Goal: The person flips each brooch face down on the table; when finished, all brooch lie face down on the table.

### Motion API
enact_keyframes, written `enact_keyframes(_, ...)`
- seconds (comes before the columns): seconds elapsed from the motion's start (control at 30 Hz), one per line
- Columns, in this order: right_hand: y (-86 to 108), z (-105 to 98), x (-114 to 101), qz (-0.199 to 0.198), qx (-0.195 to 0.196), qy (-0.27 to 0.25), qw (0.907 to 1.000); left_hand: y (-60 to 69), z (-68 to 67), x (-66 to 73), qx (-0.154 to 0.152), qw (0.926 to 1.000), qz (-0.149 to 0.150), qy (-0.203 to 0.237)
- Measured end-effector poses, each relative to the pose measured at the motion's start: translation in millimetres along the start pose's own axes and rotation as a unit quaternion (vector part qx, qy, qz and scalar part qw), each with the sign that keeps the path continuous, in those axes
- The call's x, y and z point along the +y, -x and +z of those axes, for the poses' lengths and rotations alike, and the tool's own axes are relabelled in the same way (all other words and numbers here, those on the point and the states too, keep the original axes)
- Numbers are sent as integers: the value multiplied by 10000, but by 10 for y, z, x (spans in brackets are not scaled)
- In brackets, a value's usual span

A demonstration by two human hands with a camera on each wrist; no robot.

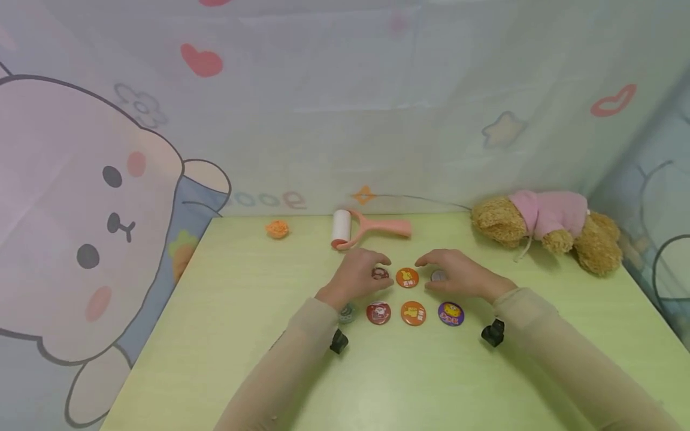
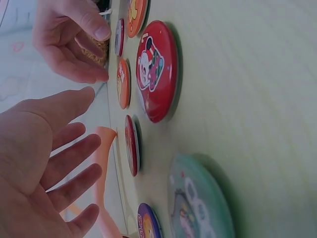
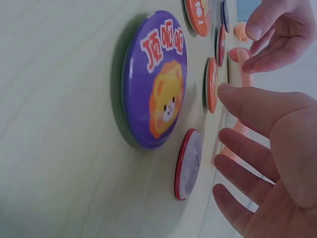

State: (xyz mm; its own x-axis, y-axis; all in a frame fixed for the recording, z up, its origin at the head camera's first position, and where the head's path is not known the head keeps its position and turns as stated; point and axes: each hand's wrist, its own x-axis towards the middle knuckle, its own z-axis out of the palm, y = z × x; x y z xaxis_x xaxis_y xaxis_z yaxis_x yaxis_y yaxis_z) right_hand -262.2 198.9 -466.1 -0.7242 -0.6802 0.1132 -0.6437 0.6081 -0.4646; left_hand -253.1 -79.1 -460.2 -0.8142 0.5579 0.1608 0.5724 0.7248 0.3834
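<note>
Several round button badges lie in two rows on the table. My left hand hovers over the back row's left side, fingers parted and holding nothing, near a dark red badge. Across from it, my right hand hangs with fingers spread above a pale badge with a red rim. Between the hands sits an orange thumbs-up badge. The front row holds a green badge, a red badge, another orange badge and a purple lion badge. A purple-blue badge is hidden in the head view.
Behind the badges lies a pink-handled lint roller. A small orange object is at the back left. On the back right a teddy bear in a pink top lies on its side. A printed curtain hangs behind the table.
</note>
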Motion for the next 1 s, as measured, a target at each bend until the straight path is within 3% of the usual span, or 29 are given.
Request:
enact_keyframes(0.5, -97, 85, -56, 248, -100, -52, 9996, -79, 74, 90, -519, 9983, -263, 88)
enact_keyframes(1.0, -172, 137, -62, 190, -120, -10, 9997, -147, 145, 123, -438, 9983, -306, 214)
